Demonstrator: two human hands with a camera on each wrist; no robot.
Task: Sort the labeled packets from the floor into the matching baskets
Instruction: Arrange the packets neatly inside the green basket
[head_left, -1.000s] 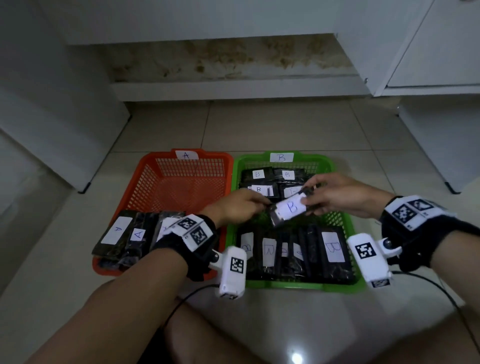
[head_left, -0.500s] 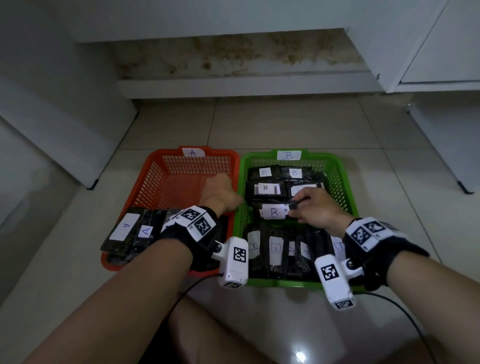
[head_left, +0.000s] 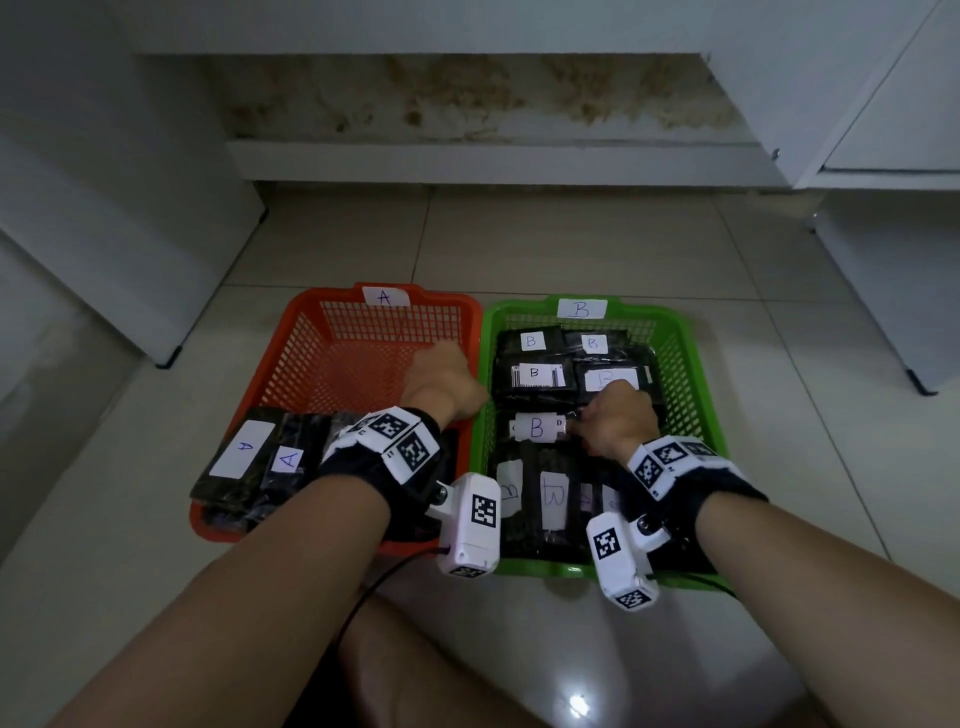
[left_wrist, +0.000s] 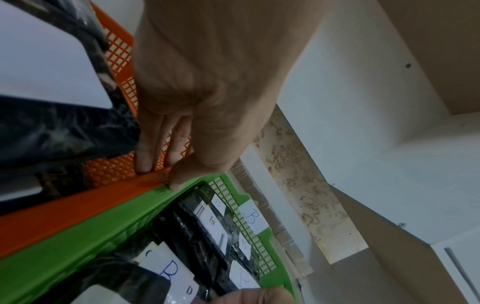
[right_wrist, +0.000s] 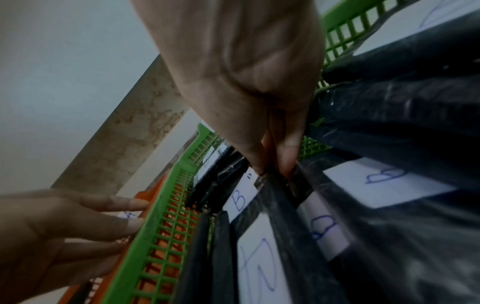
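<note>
An orange basket (head_left: 291, 332) tagged A stands left of a green basket (head_left: 696, 374) tagged B. Black packets marked A (head_left: 244, 449) lie at the orange basket's near end. The green one holds several B packets (head_left: 535, 371). My right hand (head_left: 610, 415) pinches the right end of a B packet (head_left: 537, 427) lying across the green basket's middle; the right wrist view shows the fingertips (right_wrist: 284, 164) closed on its black edge (right_wrist: 278, 185). My left hand (head_left: 447, 384) rests with straight fingers (left_wrist: 142, 160) on the two rims where the baskets meet and holds nothing.
White cabinets stand at the left (head_left: 130, 234) and right (head_left: 883, 270), with a stained wall base (head_left: 467, 104) behind the baskets. Pale floor tiles (head_left: 519, 244) stretch beyond the baskets. My knee (head_left: 415, 675) and a black cable (head_left: 374, 587) are close in front.
The B packet, held in the air by both hands a second ago, now lies in the green basket. My left hand has let go and moved to the rims.
</note>
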